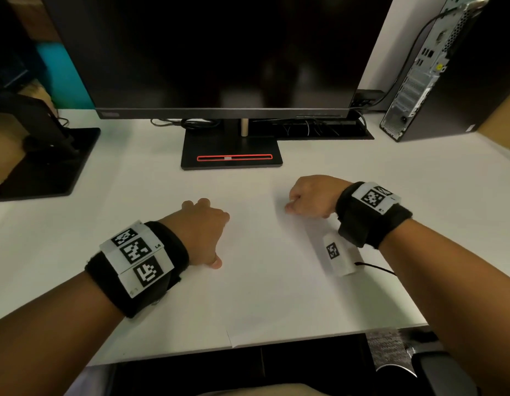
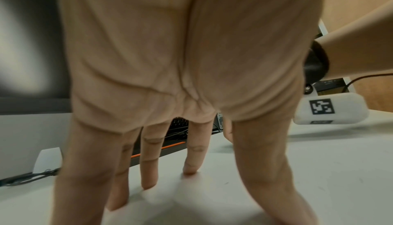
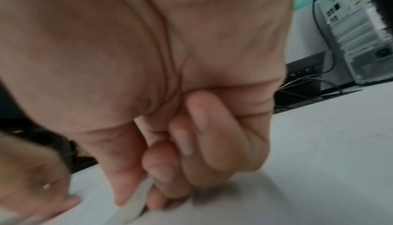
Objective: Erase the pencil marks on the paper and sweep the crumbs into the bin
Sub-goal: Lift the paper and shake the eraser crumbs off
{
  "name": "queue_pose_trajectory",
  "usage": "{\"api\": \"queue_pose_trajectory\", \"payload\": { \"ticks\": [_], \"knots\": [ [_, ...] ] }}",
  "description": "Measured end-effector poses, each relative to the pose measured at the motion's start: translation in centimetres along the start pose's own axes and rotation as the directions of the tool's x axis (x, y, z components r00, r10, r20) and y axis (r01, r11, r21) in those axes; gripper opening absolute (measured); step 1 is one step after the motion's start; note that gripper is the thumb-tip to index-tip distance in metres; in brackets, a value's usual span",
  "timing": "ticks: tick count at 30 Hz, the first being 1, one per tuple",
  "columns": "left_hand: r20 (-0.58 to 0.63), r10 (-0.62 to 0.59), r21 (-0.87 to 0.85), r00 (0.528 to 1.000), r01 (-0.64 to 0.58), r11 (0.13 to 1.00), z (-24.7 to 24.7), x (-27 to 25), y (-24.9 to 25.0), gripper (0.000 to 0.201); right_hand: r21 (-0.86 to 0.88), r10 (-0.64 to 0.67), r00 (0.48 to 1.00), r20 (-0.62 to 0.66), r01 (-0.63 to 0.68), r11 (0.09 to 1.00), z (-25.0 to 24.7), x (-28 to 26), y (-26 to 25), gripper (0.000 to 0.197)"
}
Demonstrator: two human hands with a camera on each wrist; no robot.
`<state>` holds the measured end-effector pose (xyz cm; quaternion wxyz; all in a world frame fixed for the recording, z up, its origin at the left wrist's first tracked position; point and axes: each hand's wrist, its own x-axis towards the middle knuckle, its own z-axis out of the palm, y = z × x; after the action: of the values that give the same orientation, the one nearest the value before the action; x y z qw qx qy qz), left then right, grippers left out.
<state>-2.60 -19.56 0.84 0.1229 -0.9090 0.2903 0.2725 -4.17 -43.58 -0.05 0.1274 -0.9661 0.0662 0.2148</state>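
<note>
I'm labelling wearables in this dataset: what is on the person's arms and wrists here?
Both forearms are bare, with no sleeves. The left wrist band is black, topped with white plates carrying three black square code markers. The right wrist band matches, and below it sits a white rounded module with one marker and a thin dark cable.

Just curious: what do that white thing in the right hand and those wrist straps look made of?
The eraser looks like matte off-white rubber, slightly smudged, though blur leaves it uncertain. The wrist straps look like fuzzy black fabric, with frayed edges, bearing smooth white printed tags.
</note>
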Motion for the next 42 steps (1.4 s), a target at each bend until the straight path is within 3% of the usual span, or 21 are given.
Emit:
{"api": "queue_pose_trajectory", "payload": {
  "ticks": [3,7,9,12,14,18,21,24,27,31,33,36,37,40,42],
  "knots": [
    [-0.035,-0.009,-0.051,0.999,0.007,0.999,0.1,0.0,0.1,0.105,0.372,0.054,0.996,-0.072,-0.024,0.928,0.2,-0.5,3.0,0.037],
    [-0.042,0.007,-0.159,0.999,-0.013,0.987,-0.3,0.2,0.3,0.122,0.35,0.166,0.962,-0.219,-0.082,0.933,0.3,-2.5,6.0,0.035],
    [-0.044,0.025,-0.243,0.999,-0.035,0.969,-0.5,0.3,-0.1,0.109,0.321,0.188,0.956,-0.223,-0.111,0.941,0.8,-3.4,6.9,0.035],
    [-0.169,0.049,-0.377,0.984,-0.11,0.92,-0.6,0.7,-1.4,0.053,0.408,0.193,0.96,-0.203,-0.096,0.908,1.4,-4.0,8.0,0.035],
    [-0.248,0.05,-0.456,0.967,-0.162,0.875,-0.9,0.7,-2.4,0.034,0.527,0.184,0.963,-0.197,-0.054,0.848,1.6,-4.3,8.6,0.037],
    [-0.379,-0.003,-0.561,0.925,-0.228,0.796,-2.6,0.1,-3.7,0.029,0.659,0.106,0.952,-0.287,0.116,0.743,1.6,-4.7,9.3,0.041],
    [-0.478,-0.042,-0.631,0.877,-0.31,0.711,-4.5,-1.0,-3.9,0.027,0.722,0.037,0.899,-0.437,0.325,0.611,1.3,-5.2,8.6,0.036],
    [-0.593,-0.098,-0.647,0.799,-0.401,0.649,-6.0,-1.8,-3.7,0.032,0.743,0.054,0.829,-0.557,0.468,0.478,0.2,-5.6,7.9,0.023],
    [-0.653,-0.197,-0.704,0.731,-0.491,0.513,-6.9,-1.8,-3.6,0.043,0.634,0.135,0.666,-0.734,0.601,0.486,-1.7,-6.2,7.5,0.012],
    [-0.688,-0.277,-0.719,0.671,-0.577,0.388,-7.2,-1.6,-3.1,0.032,0.474,0.104,0.501,-0.859,0.704,0.529,-3.6,-7.9,6.9,0.014],
    [-0.666,-0.332,-0.746,0.667,-0.596,0.298,-6.9,-1.3,-2.9,0.027,0.462,0.086,0.495,-0.865,0.717,0.522,-3.6,-8.1,6.9,0.018],
    [-0.604,-0.394,-0.786,0.693,-0.6,0.15,-6.1,-0.8,-2.6,0.025,0.481,0.021,0.61,-0.792,0.602,0.637,-2.6,-7.5,7.1,0.012],
    [-0.596,-0.402,-0.789,0.696,-0.602,0.128,-5.8,-0.7,-2.5,0.025,0.469,0.019,0.615,-0.789,0.582,0.664,-2.3,-7.4,7.2,0.011],
    [-0.615,-0.409,-0.772,0.674,-0.619,0.141,-5.3,-0.6,-2.4,0.028,0.448,0.067,0.529,-0.846,0.637,0.628,-2.5,-7.7,7.2,0.014],
    [-0.655,-0.427,-0.734,0.623,-0.659,0.165,-5.2,-0.7,-2.4,0.026,0.37,0.001,0.49,-0.872,0.657,0.657,-2.6,-8.1,7.0,0.014]
  ]
}}
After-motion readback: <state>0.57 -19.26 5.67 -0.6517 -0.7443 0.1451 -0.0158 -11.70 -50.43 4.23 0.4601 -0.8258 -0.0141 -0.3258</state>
